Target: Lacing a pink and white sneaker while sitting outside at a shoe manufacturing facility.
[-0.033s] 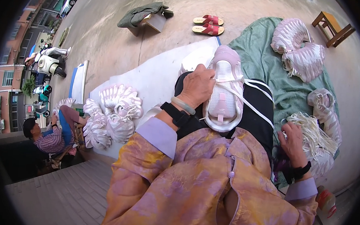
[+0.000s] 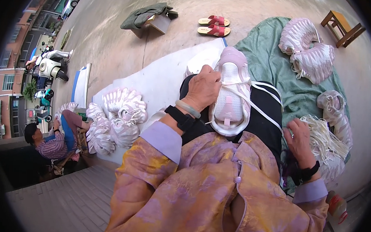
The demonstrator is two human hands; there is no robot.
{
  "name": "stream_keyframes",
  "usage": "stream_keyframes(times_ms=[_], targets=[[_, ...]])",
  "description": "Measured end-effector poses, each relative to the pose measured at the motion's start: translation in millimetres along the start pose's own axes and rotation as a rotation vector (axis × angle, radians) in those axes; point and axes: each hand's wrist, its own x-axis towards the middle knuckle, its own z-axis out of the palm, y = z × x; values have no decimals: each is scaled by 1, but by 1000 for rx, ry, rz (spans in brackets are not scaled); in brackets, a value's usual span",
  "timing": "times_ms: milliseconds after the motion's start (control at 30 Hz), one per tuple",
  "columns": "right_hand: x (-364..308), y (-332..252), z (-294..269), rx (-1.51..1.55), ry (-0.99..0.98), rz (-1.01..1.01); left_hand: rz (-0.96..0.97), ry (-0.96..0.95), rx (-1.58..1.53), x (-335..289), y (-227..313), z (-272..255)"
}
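Observation:
A white and pale pink sneaker (image 2: 230,104) rests on my lap, toe pointing away. White shoelace (image 2: 264,111) runs through its upper eyelets, with long loose lengths trailing right across my dark trousers. My left hand (image 2: 203,89) is closed at the shoe's left edge, pinching the shoelace there. My right hand (image 2: 300,142) is beside my right thigh with its fingers bent but apart, close to the end of the trailing lace; I see nothing held in it. Just right of it, a bundle of loose cream-white laces (image 2: 326,137) lies on a pile of shoe pieces.
Curved stacks of white-pink shoe uppers (image 2: 312,62) lie on a green cloth (image 2: 262,42); more stacks (image 2: 115,120) lie on a white sheet (image 2: 154,71). Red slippers (image 2: 216,30), a wooden stool (image 2: 343,30) and a cloth-draped box (image 2: 151,20) stand farther off. Another person (image 2: 54,146) sits at left.
My right hand has shifted slightly left and away from me, off the lace bundle toward the trailing lace. My left hand and the sneaker have stayed put.

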Motion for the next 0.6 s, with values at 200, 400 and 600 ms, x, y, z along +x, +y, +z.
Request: stream_keyframes(times_ms=[200,400,600], targets=[[85,-39,46,302,196,-158,16,-62,-190,17,-12,-4],[106,-42,56,410,-297,47,-253,-312,-751,30,-10,-38],[101,-61,36,687,-287,94,-377,-363,-1239,36,-14,-53]])
